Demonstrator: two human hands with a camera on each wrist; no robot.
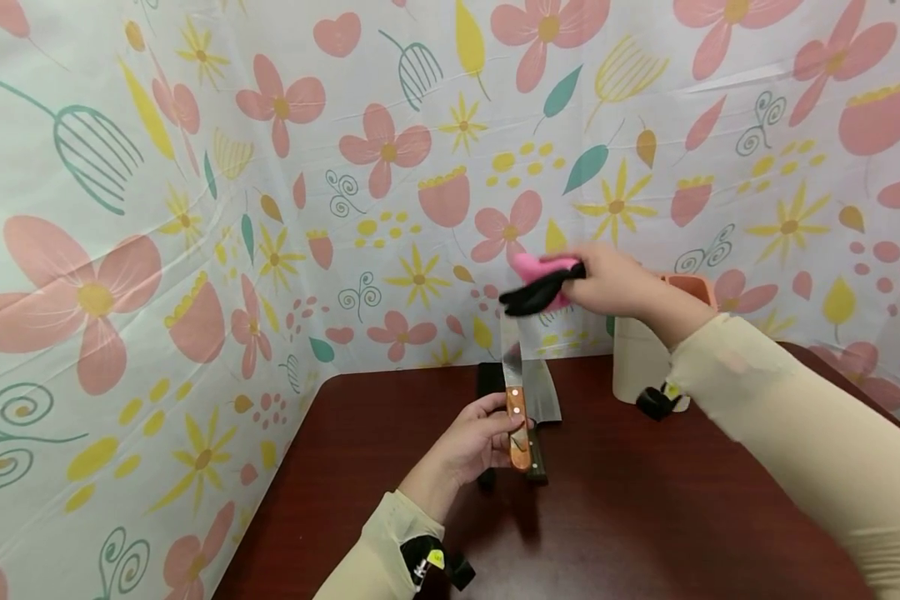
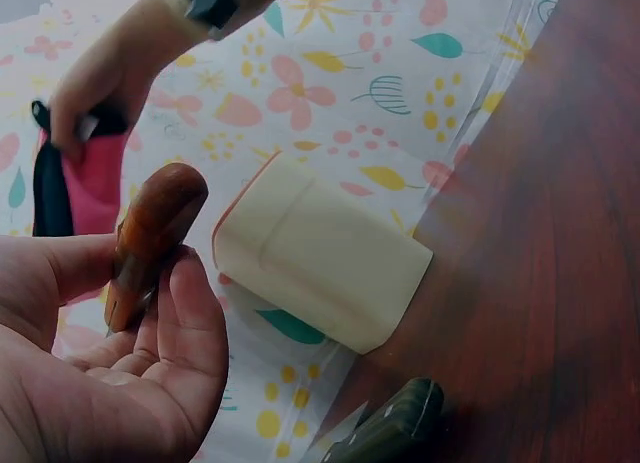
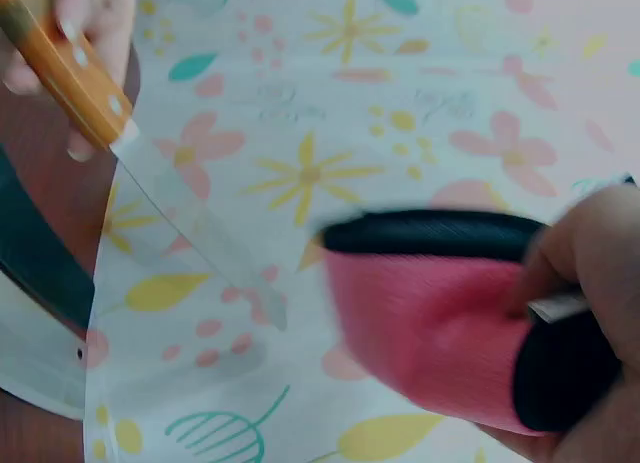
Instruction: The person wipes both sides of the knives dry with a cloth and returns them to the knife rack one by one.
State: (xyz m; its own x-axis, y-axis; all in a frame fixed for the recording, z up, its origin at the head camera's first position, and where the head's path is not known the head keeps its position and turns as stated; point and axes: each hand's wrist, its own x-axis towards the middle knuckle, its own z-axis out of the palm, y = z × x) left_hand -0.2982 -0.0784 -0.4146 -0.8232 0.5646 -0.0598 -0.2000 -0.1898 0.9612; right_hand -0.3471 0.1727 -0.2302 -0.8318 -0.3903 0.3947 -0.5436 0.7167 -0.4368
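Note:
My left hand (image 1: 468, 443) grips a knife by its orange-brown wooden handle (image 1: 516, 402). The narrow metal blade (image 3: 205, 228) points up and away. In my right hand (image 1: 609, 279) is a pink cloth piece with black edging (image 3: 430, 318), soft and slightly blurred; its exact kind is unclear. In the head view it is just above the knife's tip, while the right wrist view shows a gap between cloth and blade. Beneath the left hand, a cleaver (image 1: 544, 398) with a dark riveted handle (image 2: 395, 423) lies on the table. A black object (image 1: 489, 377) beside it is mostly hidden.
A cream container with an orange rim (image 1: 637, 362) stands at the table's back right, partly behind my right forearm. The dark reddish table (image 1: 607, 517) meets a flower-patterned sheet (image 1: 390, 233) at its back and left.

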